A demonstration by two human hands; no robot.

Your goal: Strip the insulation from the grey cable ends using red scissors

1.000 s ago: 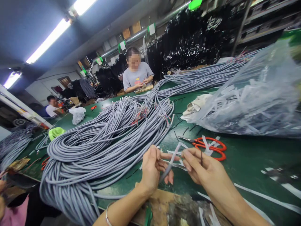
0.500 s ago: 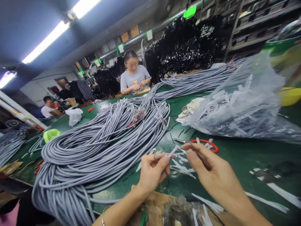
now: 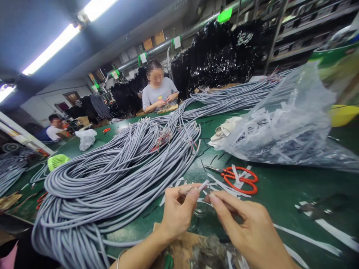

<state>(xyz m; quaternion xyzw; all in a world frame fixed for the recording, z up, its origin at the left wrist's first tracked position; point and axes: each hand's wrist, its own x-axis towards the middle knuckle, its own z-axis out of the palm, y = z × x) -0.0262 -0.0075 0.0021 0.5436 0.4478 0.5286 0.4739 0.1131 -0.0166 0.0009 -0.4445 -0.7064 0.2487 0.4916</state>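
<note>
Head camera, looking down over a green table (image 3: 280, 198). The left hand (image 3: 176, 211) is raised just above the near edge. Its grip is clenched on a short white strip (image 3: 203, 185), pinched between thumb and forefinger so the pale end sticks up and to the right. The right hand (image 3: 248, 229) comes in from the lower right, its forefinger and thumb drawn together just beside the lower end of that strip. Whether this grip actually has hold of anything cannot be told, as the fingertips hide the contact.

Just beyond the hands, loose white strips (image 3: 224, 188) lie scattered on the table. Orange-handled scissors (image 3: 241, 179) rest among them with the blades pointing left. A large coil of grey cable (image 3: 120, 175) fills the left half of the table and runs away toward the far end. To the right sits a clear plastic bag (image 3: 288, 123) stuffed with more white offcuts, with a folded cloth (image 3: 224, 129) against its left side. A piece of brown cardboard (image 3: 179, 248) lies under the wrists.

Across the table a person in a grey shirt (image 3: 158, 93) works with both hands. Another person (image 3: 53, 130) sits far left, near a white bag (image 3: 85, 138) and a green basket (image 3: 57, 161).
</note>
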